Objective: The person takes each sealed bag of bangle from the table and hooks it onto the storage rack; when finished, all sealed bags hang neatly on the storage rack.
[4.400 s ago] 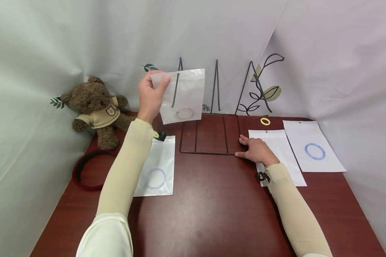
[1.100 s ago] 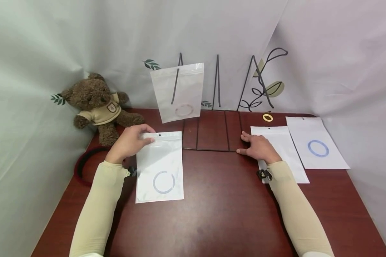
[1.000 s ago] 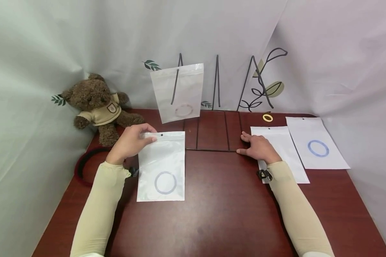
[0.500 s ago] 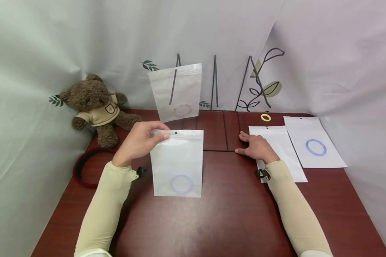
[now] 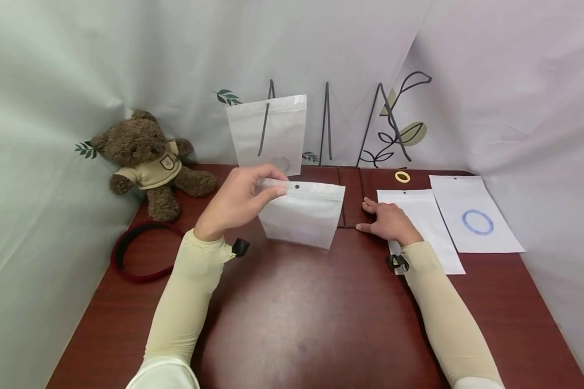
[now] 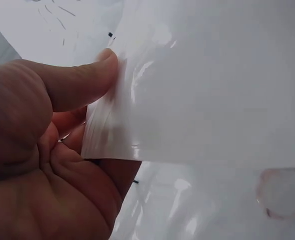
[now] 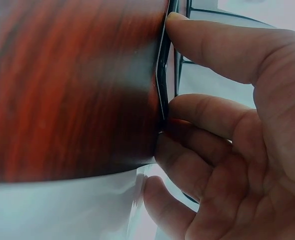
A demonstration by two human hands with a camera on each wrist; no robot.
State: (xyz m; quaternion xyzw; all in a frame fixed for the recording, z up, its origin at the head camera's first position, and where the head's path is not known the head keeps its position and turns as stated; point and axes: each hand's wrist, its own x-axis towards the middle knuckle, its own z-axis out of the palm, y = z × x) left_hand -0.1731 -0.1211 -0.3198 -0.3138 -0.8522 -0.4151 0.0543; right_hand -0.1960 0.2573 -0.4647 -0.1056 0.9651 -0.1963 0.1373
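Note:
My left hand [image 5: 243, 200] pinches the top left corner of a white zip bag [image 5: 304, 216] between thumb and fingers. The bag hangs tilted above the table, in front of the wire rack, with a small hole in its top edge. In the left wrist view my thumb [image 6: 82, 82] lies over the bag's ridged seal [image 6: 112, 115]. Behind it, another white bag [image 5: 267, 129] hangs on the rack's left prong. My right hand [image 5: 391, 222] touches the front right corner of the black wire rack [image 5: 344, 205], its thumb and fingertips against the wire in the right wrist view.
Two white bags lie at the right: one [image 5: 425, 221] partly under my right arm, another [image 5: 477, 222] with a blue ring print. A yellow ring [image 5: 402, 177] sits behind them. At left are a teddy bear [image 5: 136, 156] and a dark red hoop [image 5: 148, 278]. Two rack prongs [image 5: 327, 121] stand bare.
My left hand let go of the hung bag, took the bag with the blue ring print from the table, then lifted it right and toward the rack. My right hand stayed at the rack corner.

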